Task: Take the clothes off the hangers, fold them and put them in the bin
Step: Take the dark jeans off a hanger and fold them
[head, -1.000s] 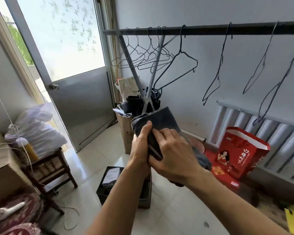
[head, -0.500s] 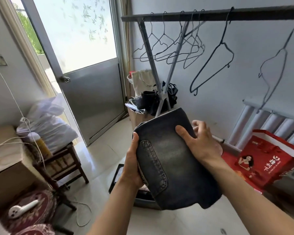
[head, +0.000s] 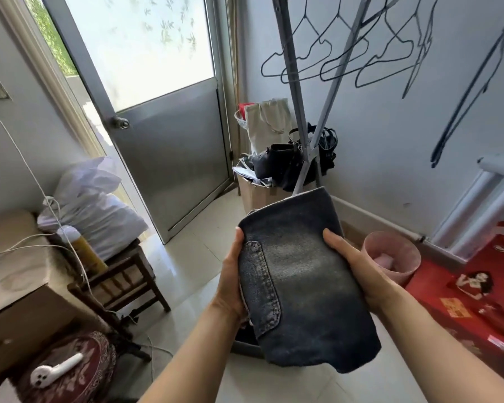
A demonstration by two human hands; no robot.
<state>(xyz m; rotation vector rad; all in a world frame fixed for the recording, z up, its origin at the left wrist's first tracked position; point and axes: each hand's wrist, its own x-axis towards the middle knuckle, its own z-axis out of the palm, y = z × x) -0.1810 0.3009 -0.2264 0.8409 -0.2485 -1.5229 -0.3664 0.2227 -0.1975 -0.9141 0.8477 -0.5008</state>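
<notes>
Door [head: 169, 146]: frosted pane above, metal panel below; top cut off by the frame.
Rack [head: 296, 91]: only two crossed legs show; its bar lies out of frame. The wire hangers [head: 361, 53] hang bare, hooks cut off.
Jeans [head: 306, 280]: folded into a thick block and held in mid-air between your hands, back pocket up on the left side. They are just above the bin [head: 245, 346], hiding all but a grey strip of its rim; its contents cannot be made out.
Red bag [head: 477, 289]: partly cut off at the right; it carries a printed figure and a yellow label, the writing too blurred to read.
Left hand [head: 230, 283]: you grip the jeans' left edge, thumb on top, fingers hidden beneath.
Right hand [head: 358, 266]: you grip the right edge, thumb on the denim, fingers hidden beneath.
</notes>
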